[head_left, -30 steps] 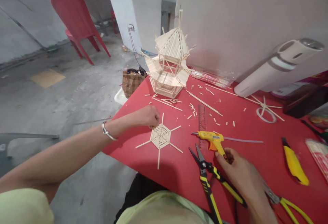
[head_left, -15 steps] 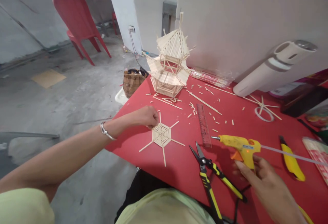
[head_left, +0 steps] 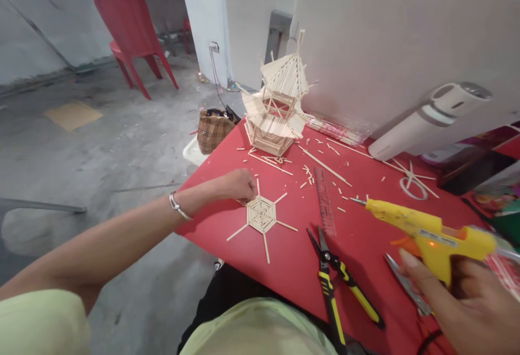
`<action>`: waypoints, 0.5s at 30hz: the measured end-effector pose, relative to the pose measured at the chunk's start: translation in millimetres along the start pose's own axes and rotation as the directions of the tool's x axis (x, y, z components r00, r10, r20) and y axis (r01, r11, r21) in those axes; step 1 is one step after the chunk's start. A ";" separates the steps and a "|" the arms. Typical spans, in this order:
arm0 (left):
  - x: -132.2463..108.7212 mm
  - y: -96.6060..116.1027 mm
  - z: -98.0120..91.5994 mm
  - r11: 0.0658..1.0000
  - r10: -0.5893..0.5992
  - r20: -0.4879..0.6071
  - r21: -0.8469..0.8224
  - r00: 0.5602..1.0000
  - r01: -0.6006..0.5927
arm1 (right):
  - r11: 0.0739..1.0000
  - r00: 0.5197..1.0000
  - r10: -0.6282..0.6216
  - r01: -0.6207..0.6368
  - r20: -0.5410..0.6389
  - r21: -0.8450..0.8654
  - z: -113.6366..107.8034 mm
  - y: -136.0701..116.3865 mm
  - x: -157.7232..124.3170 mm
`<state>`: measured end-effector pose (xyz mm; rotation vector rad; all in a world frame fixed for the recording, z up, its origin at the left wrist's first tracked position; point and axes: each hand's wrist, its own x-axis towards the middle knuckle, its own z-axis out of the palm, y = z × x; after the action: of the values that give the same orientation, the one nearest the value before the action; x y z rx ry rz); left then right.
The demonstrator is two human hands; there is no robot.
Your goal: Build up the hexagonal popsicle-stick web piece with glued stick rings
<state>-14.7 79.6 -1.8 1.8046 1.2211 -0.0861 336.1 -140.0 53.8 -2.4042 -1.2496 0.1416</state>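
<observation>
Left hand (head_left: 239,186): at the upper-left side of the stick web (head_left: 261,215). Fingers drawn in, tips partly hidden; cannot tell whether they pinch a stick or only press together. Web lies flat on the red tabletop (head_left: 292,268), near its front edge: hexagonal centre, six spokes reaching out.

Right hand (head_left: 467,295): fingers wrapped around the handle of the yellow glue gun (head_left: 430,233), thumb beside the orange trigger (head_left: 406,245). Gun appears raised; nozzle points left, well apart from web.

Snips (head_left: 326,257) lie between web and right hand, blades parted. Ruler (head_left: 325,203) beyond them. Stick tower (head_left: 280,100) stands behind web.
</observation>
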 end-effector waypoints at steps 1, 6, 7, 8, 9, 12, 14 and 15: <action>0.1 -0.2 0.1 1.000 0.003 0.002 -0.001 1.000 -0.003 | 0.999 0.998 0.033 -0.034 0.060 0.018 4.8 -12.7 -4.1; 0.0 0.1 -0.4 1.000 -0.019 0.004 -0.021 1.000 0.019 | 0.960 0.946 -0.104 0.015 0.306 0.281 42.5 -72.9 -25.1; 0.1 -0.4 -0.3 0.999 -0.017 0.006 -0.027 1.000 0.017 | 0.956 0.933 -0.127 0.026 0.335 0.292 49.9 -81.0 -27.4; 0.3 -1.2 -0.2 0.999 -0.011 0.009 -0.033 1.000 0.011 | 0.955 0.927 -0.145 0.040 0.345 0.295 56.4 -87.4 -28.8; 0.5 -2.1 0.0 0.999 -0.005 0.011 -0.040 1.000 0.006 | 0.955 0.920 -0.162 0.055 0.356 0.293 61.7 -92.2 -29.5; 0.8 -4.5 1.0 0.998 0.016 0.006 -0.058 1.000 -0.016 | 0.955 0.904 -0.202 0.097 0.376 0.280 71.5 -99.9 -28.9; 0.3 -4.8 1.4 0.998 0.023 -0.002 -0.063 1.000 -0.023 | 0.953 0.892 -0.219 0.109 0.396 0.282 74.9 -102.3 -27.8; -0.1 -4.4 1.4 0.998 0.025 -0.004 -0.061 1.000 -0.025 | 0.952 0.888 -0.226 0.114 0.400 0.283 76.3 -103.2 -27.3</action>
<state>-17.5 78.8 -5.4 1.7668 1.1911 -0.0309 220.5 -85.2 24.7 -2.0913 -1.5208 0.7668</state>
